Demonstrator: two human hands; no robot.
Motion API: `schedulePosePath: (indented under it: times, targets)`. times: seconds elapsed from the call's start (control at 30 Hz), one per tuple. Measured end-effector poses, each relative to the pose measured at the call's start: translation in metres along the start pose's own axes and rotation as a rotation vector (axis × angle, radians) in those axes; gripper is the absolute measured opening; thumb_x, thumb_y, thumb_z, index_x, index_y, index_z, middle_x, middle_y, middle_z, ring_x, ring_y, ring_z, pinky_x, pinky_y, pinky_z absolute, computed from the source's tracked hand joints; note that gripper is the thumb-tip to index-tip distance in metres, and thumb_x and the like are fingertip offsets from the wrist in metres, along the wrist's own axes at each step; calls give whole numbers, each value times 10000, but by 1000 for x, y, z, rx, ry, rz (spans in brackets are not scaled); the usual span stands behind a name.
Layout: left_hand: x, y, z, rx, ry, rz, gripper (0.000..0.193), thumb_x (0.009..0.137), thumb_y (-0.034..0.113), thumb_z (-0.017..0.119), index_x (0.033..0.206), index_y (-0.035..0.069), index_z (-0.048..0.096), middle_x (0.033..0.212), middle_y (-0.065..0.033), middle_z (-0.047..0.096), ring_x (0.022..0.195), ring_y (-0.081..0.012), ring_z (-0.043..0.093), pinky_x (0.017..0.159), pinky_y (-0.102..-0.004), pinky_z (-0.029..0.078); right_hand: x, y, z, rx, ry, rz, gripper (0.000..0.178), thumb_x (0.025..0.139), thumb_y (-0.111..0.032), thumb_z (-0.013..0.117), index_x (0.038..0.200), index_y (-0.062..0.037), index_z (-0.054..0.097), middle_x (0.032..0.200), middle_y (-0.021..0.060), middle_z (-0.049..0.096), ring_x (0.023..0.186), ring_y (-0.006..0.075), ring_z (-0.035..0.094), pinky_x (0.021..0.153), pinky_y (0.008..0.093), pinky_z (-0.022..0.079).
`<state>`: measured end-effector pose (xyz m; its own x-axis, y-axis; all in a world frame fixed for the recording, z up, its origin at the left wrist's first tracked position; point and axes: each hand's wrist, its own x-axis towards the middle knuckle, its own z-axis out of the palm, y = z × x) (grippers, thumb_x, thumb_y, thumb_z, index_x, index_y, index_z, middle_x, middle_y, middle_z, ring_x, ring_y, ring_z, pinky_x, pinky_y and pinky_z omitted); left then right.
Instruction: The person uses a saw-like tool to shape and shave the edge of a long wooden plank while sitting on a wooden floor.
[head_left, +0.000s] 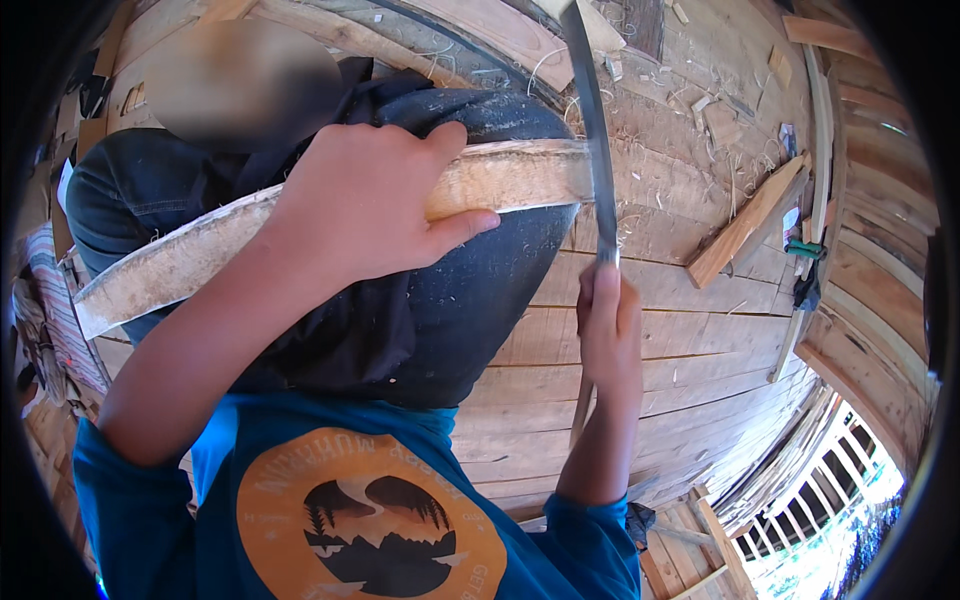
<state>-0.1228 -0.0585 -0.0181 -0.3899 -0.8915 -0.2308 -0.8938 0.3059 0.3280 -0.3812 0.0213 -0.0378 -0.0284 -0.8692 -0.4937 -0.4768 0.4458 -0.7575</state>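
Across my lap lies a long, pale strip (520, 173) that looks like split bamboo, slightly bowed, with raised edges. My left hand (375, 200) is closed over it right of its middle, the thumb along the near edge. My right hand (607, 315) grips the handle of a long machete (592, 110). Its dark blade points away from me and stands crosswise at the strip's right end, against or just in front of it. The lower end of the handle shows beside my wrist. Dark trousers (480, 290), dusted with chips, are under the strip.
Plank flooring (680, 320) with shavings and scraps spreads to the right. A short wooden board (745, 220) lies there. Longer boards (480, 35) rest at the far side. A wooden wall (880, 190) stands at the right, and a blurred patch (240, 80) is at the upper left.
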Motion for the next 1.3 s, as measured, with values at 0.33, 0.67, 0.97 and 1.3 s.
schedulePosePath:
  times: [0.33, 0.67, 0.97, 1.3]
  targets:
    - [-6, 2, 1, -41, 9, 7, 542, 809, 568, 673, 936, 51, 576, 628, -152, 616, 636, -350, 652, 575, -432, 510, -81, 20, -17, -26, 57, 68, 522, 1043, -473, 332, 750, -67, 483, 571, -44, 366, 496, 57, 332, 453, 259, 248]
    - [-4, -2, 0, -11, 45, 9, 552, 813, 581, 667, 917, 46, 576, 641, -164, 621, 640, -366, 651, 587, -436, 514, -9, -3, -5, -40, 4, 51, 448, 1053, -339, 364, 797, 4, 497, 610, 33, 371, 587, 115, 348, 527, 324, 307]
    - [0, -1, -1, 7, 17, -27, 576, 837, 574, 641, 1029, 34, 578, 719, -199, 647, 732, -387, 665, 658, -465, 528, -59, 35, -20, 76, 44, 116, 526, 1052, -432, 338, 763, -21, 494, 606, 0, 391, 573, 87, 366, 508, 291, 289]
    - [16, 0, -6, -2, -54, -98, 623, 812, 572, 671, 1094, 27, 567, 769, -220, 665, 772, -411, 669, 707, -484, 535, 18, 6, -9, -19, -3, -90, 522, 1056, -471, 336, 740, -76, 464, 607, -57, 346, 530, 49, 292, 466, 254, 231]
